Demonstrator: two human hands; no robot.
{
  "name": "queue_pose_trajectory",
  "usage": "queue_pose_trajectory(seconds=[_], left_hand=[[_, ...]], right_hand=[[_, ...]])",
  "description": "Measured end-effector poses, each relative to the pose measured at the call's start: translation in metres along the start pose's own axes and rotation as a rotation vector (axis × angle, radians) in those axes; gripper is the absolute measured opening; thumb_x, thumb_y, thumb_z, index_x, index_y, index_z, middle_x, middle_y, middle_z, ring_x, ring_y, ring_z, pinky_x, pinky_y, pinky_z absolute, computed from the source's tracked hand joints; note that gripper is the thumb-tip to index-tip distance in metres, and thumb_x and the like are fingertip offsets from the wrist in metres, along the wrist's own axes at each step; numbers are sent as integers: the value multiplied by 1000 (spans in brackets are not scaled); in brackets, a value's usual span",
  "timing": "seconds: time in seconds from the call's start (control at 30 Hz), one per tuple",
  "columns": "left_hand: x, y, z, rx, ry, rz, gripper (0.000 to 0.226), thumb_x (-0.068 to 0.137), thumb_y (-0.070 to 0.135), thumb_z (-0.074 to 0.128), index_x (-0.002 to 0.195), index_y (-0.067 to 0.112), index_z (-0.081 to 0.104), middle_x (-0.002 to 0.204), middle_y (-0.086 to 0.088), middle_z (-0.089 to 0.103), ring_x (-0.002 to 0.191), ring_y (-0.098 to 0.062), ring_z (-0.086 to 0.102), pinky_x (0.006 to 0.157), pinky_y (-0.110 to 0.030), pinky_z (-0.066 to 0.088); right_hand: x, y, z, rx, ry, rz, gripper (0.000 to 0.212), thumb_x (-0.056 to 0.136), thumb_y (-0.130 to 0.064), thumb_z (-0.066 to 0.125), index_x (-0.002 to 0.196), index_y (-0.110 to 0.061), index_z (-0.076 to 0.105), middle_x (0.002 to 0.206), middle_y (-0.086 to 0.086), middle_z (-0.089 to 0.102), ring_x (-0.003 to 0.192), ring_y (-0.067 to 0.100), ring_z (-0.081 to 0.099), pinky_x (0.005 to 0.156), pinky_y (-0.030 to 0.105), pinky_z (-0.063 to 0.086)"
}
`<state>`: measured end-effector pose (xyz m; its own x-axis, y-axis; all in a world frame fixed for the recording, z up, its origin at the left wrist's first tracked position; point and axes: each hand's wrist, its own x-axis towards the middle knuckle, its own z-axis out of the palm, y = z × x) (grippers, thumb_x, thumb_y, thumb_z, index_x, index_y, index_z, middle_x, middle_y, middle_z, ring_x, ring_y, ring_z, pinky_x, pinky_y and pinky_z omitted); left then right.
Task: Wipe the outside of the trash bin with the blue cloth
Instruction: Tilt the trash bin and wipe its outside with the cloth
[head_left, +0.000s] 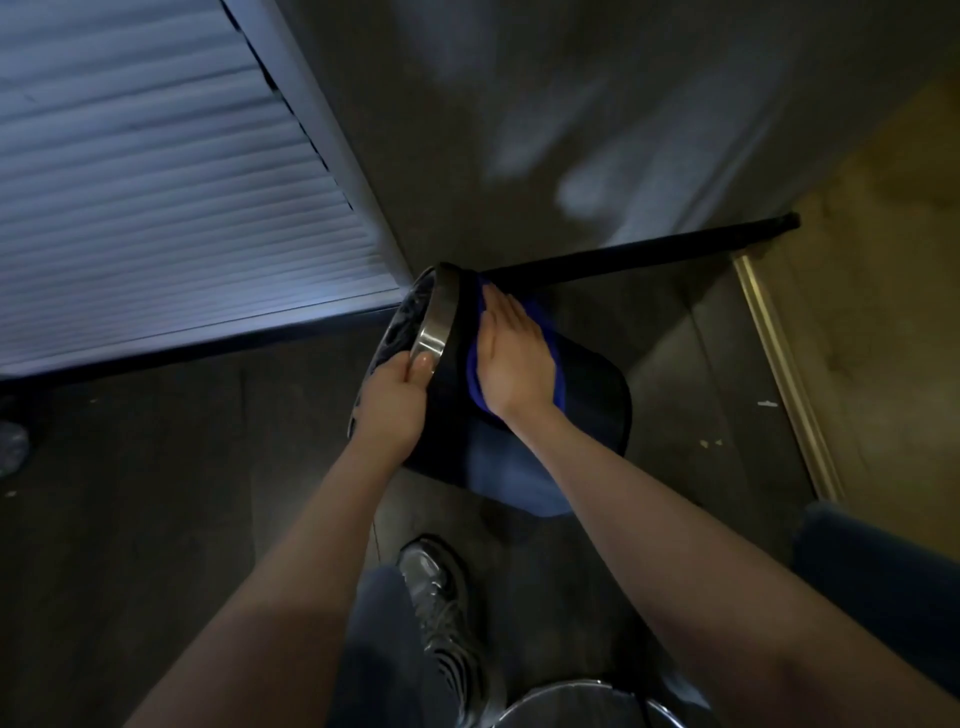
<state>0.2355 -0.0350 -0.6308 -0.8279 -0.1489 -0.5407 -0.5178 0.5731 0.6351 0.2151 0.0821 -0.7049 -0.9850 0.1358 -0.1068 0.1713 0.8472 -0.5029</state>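
A black trash bin with a shiny metal rim lies tipped on its side on the dark floor, its mouth facing left. My left hand grips the metal rim at the near edge, thumb on the band. My right hand lies flat, fingers together, pressing the blue cloth against the bin's upper side wall. The cloth shows around the palm on both sides. A plastic liner is visible inside the mouth.
A white louvred door stands at the left, a grey wall behind. A black baseboard runs behind the bin. A metal threshold strip and a yellowish floor lie right. My shoe and another round bin rim sit below.
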Motion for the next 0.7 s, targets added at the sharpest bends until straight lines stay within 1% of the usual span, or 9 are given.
queue_pose_trajectory(seconds=[0.03,0.1,0.17,0.23,0.3,0.4,0.53,0.63,0.7], left_hand=[[0,-1,-2,4,-4,-4,28,95,29,40,100,10,61,111,-23,62,108,-39,55,102,-52,40],[0,-6,-5,-2,-21,-22,28,95,32,40,100,13,60,114,-26,60,109,-44,53,103,-55,38],[-1,-8,-5,-5,-37,-30,28,94,33,40,97,13,59,115,-29,58,110,-48,51,103,-57,37],[-3,-7,-5,3,-35,-32,25,94,34,40,90,17,57,114,-30,57,108,-49,52,101,-57,39],[-3,-7,-5,3,-31,-24,24,94,34,41,88,16,56,112,-30,58,107,-48,53,100,-56,40],[-4,-7,-6,-3,-38,-10,27,94,34,40,94,14,58,112,-28,59,106,-46,54,99,-56,41],[-6,-1,-2,1,-33,11,29,95,32,39,97,11,59,109,-22,61,106,-39,55,98,-52,42],[-6,7,6,18,-4,29,31,95,29,40,105,8,60,114,-21,61,112,-38,52,105,-52,35],[-6,11,11,51,0,34,28,95,30,40,99,12,60,105,-15,60,112,-36,52,108,-52,30]], right_hand=[[-5,13,0,-42,-23,11,45,99,-19,22,143,-10,27,149,5,35,138,18,30,112,30,24],[-16,44,0,-115,-58,92,45,99,-20,22,143,-10,27,150,5,34,138,19,29,112,33,24],[-27,72,-3,-104,-79,196,45,100,-22,22,142,-10,31,149,6,35,138,19,29,112,35,23],[-33,83,-3,-65,-89,241,45,100,-23,21,141,-9,31,149,7,35,139,21,28,114,38,22],[-35,83,-1,-14,-76,292,47,100,-26,20,143,-9,27,151,8,31,140,21,25,115,38,20],[-37,83,2,32,-56,399,53,99,-34,20,145,-8,20,154,10,23,143,23,17,117,37,14],[-37,85,0,71,-56,437,49,99,-31,22,141,-7,31,148,12,36,138,26,28,115,40,19],[-38,81,-1,113,-38,470,47,100,-28,20,142,-9,29,149,10,34,138,25,27,115,40,18],[-40,73,-1,135,-2,485,47,100,-27,19,143,-9,28,150,9,33,139,24,26,115,40,17]])
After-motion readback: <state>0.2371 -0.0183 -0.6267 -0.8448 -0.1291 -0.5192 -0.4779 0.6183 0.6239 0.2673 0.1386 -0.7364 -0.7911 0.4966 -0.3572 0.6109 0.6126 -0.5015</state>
